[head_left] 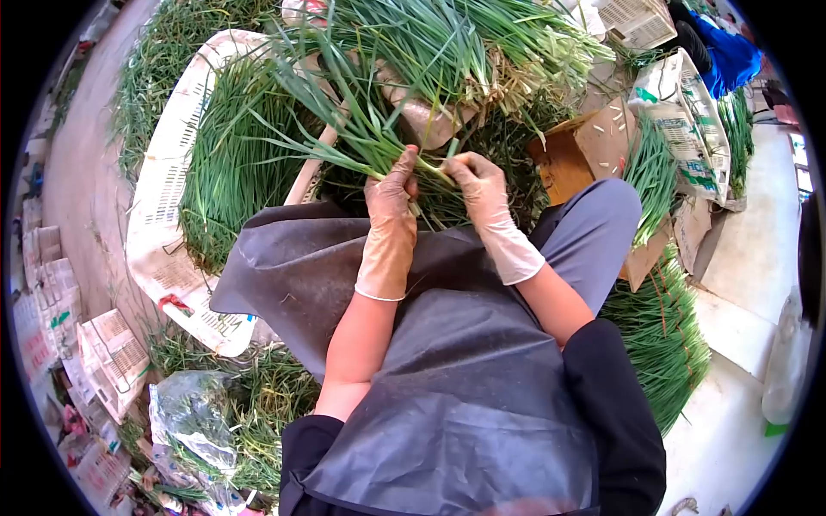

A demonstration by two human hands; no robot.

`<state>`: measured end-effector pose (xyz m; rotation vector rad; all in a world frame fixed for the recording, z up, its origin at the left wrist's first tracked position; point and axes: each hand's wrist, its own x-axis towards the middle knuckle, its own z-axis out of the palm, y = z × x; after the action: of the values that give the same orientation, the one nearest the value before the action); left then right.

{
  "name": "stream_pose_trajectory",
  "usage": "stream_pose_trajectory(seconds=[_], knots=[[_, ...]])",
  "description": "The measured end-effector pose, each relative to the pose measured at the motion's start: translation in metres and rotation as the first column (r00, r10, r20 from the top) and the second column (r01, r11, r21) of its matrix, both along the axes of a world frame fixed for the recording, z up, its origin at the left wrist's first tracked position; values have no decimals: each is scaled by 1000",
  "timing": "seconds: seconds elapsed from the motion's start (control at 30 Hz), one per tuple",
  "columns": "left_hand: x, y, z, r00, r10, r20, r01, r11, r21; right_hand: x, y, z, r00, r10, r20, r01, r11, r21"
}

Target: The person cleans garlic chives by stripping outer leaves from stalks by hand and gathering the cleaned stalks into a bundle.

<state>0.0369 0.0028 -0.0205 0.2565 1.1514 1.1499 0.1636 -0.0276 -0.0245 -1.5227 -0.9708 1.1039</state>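
Note:
Both my hands wear thin, soiled gloves and meet above my apron-covered lap. My left hand is closed round a small bunch of garlic chives, whose long green leaves fan toward the upper left. At the pale stem end, my right hand pinches with thumb and forefinger; its fingertips touch the stems, and cannot be seen apart from them. Just beyond lies a large heap of green chives, root ends facing right. Loose trimmings lie beneath and behind my hands.
A white plastic crate at left holds laid-out chives. A cardboard box stands right of my knee, near another white crate. A large chive bundle lies at right. A clear plastic bag sits lower left. A person in blue is at upper right.

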Motion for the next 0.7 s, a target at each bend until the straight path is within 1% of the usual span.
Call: stream_pose_trajectory(seconds=[0.03, 0.07, 0.1, 0.13, 0.17, 0.2, 0.23, 0.27, 0.3, 0.33, 0.4, 0.43, 0.47, 0.5, 0.53, 0.57, 0.6, 0.63, 0.67, 0.7], knots=[[-5, 3, -2, 998, 59, 5, -59, 998, 30, 8, -5, -9, 991, -36, -126, 35, 999, -7], [-10, 6, -1, 993, 119, 14, -120, 991, 59, 20, -9, -17, 983, 1, -186, -13, 998, -62], [-13, 9, 1, 982, 158, 101, -163, 986, 46, 39, -11, -23, 931, 263, 254, -187, 939, -287], [-16, 11, -1, 972, 133, 194, -145, 988, 50, 51, -10, -20, 625, 544, 560, -220, 811, -542], [-15, 10, -3, 973, 86, 215, -101, 993, 60, 52, -17, -21, 330, 516, 791, -160, 856, -492], [-13, 9, -4, 971, 33, 238, -52, 996, 75, 54, -15, -23, 330, 511, 794, -152, 859, -490], [-9, 8, -5, 969, -30, 244, 6, 995, 98, 46, -4, -5, 756, 440, 485, -241, 876, -418], [-5, 4, -5, 965, -94, 244, 68, 991, 115, 34, 3, 15, 955, 297, 6, -280, 905, -320], [0, 0, -5, 964, -163, 208, 137, 981, 135, 24, 10, 37, 920, 242, -310, -355, 849, -392], [5, -4, -2, 960, -204, 193, 190, 978, 91, 21, 18, 32, 867, 319, -383, -469, 781, -412], [3, -5, -5, 979, -177, 96, 172, 983, 59, 11, 23, 13, 934, 254, -252, -318, 913, -255], [4, -7, -3, 979, -178, 95, 172, 983, 63, 3, 24, 14, 928, 157, -337, -234, 951, -201], [7, -8, -2, 994, -84, 69, 80, 996, 49, -2, 22, 10, 972, 176, -159, -193, 976, -104], [7, -9, -2, 999, 11, 41, -12, 999, 33, -12, 15, 3, 993, 114, -26, -113, 993, 30], [6, -10, -6, 999, 12, 38, -13, 999, 30, -21, 9, -1, 995, 27, 95, -43, 985, 170], [5, -11, -12, 997, 16, 73, -16, 1000, 0, -20, 6, -5, 859, 9, 512, -189, 935, 301], [4, -9, -18, 994, 21, 109, -18, 999, -27, -21, -1, -8, 865, 104, 492, -230, 952, 204], [4, -6, -19, 987, 38, 159, -35, 999, -22, -23, 2, -8, 983, 178, 32, -180, 982, 57], [3, -6, -19, 986, 38, 161, -35, 999, -23, -23, 5, -7, 890, 136, -436, -199, 975, -101], [1, -6, -19, 981, -32, 191, 29, 999, 17, -20, 6, -5, 860, 79, -505, -168, 977, -134]])
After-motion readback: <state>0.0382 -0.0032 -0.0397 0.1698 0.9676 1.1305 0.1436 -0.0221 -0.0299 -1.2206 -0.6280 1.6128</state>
